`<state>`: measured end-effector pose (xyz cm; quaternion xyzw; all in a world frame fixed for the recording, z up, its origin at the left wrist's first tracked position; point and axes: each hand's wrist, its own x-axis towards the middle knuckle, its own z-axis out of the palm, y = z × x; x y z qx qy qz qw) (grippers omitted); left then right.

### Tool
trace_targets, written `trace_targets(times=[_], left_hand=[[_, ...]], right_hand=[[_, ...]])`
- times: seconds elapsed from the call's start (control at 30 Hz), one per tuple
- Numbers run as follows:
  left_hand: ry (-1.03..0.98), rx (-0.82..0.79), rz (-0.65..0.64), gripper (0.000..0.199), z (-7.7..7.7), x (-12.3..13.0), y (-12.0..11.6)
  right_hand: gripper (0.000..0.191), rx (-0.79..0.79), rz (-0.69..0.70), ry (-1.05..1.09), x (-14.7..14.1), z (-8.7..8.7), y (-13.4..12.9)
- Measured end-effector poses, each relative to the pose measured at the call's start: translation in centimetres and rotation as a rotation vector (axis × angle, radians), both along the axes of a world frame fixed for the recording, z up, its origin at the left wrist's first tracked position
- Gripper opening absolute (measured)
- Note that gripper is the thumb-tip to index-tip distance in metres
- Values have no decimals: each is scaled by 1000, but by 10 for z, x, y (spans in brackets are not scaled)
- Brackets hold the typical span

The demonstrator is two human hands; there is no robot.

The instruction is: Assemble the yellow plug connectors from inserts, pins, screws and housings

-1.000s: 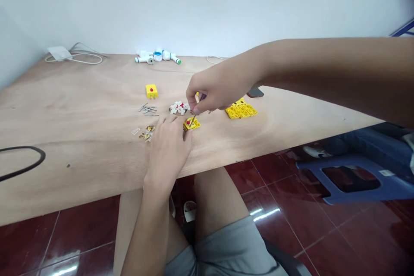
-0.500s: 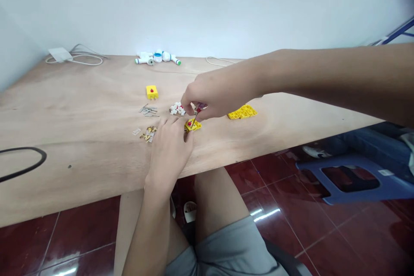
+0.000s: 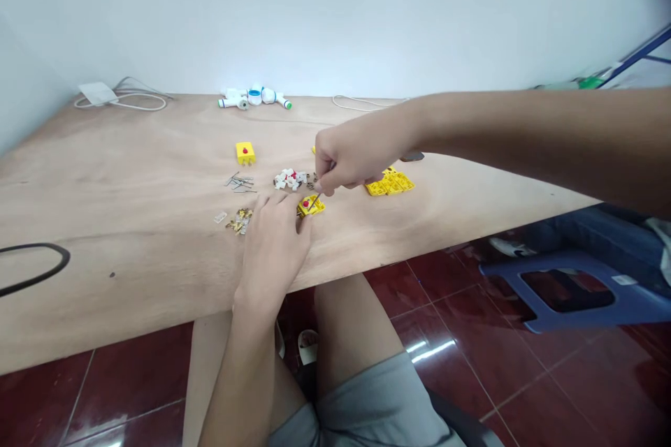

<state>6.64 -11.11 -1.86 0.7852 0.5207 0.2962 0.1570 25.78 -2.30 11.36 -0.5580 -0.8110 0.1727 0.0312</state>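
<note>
My left hand (image 3: pixel 273 251) rests on the plywood tabletop (image 3: pixel 131 174), its fingertips gripping the edge of a yellow block with a red button (image 3: pixel 310 206). From the right, my right hand (image 3: pixel 354 157) is shut on a small screwdriver (image 3: pixel 315 201), and its thin shaft reaches down to that block. The tool's handle is hidden in my fingers. Beside my left fingers lie small brass parts (image 3: pixel 238 221). A cluster of white pieces with red bits (image 3: pixel 288 179) sits just left of my right hand.
On the tabletop lie metal pins (image 3: pixel 241 181), another yellow block (image 3: pixel 245 152), yellow parts (image 3: pixel 391 183), and a phone (image 3: pixel 413 156). White pipe fittings (image 3: pixel 254 98) stand by the wall. A black cable (image 3: pixel 31 269) lies at the left. A blue stool (image 3: pixel 576 290) stands on the red floor at the right.
My right hand has shifted a little to the right, and the red of the tool no longer shows. My left hand and the yellow block have barely moved.
</note>
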Motion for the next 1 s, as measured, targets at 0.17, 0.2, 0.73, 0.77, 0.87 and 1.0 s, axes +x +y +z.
trace_targets(times=[0.17, 0.2, 0.73, 0.77, 0.87, 1.0], left_hand=[[14, -1, 24, 34, 6, 0, -3], [20, 0, 36, 32, 7, 1, -4], [53, 76, 66, 17, 3, -4, -4], [50, 73, 64, 17, 3, -4, -4], [44, 54, 64, 21, 4, -8, -3], [2, 62, 85, 26, 10, -15, -6]], right_hand=[[44, -202, 134, -223, 10, 13, -50], [45, -147, 112, -208, 17, 10, -59], [29, 255, 119, 68, 61, -113, -96], [29, 264, 119, 94, 59, -115, -94], [23, 265, 105, 141, 56, -120, -89], [20, 273, 121, 221, 59, -118, -84]])
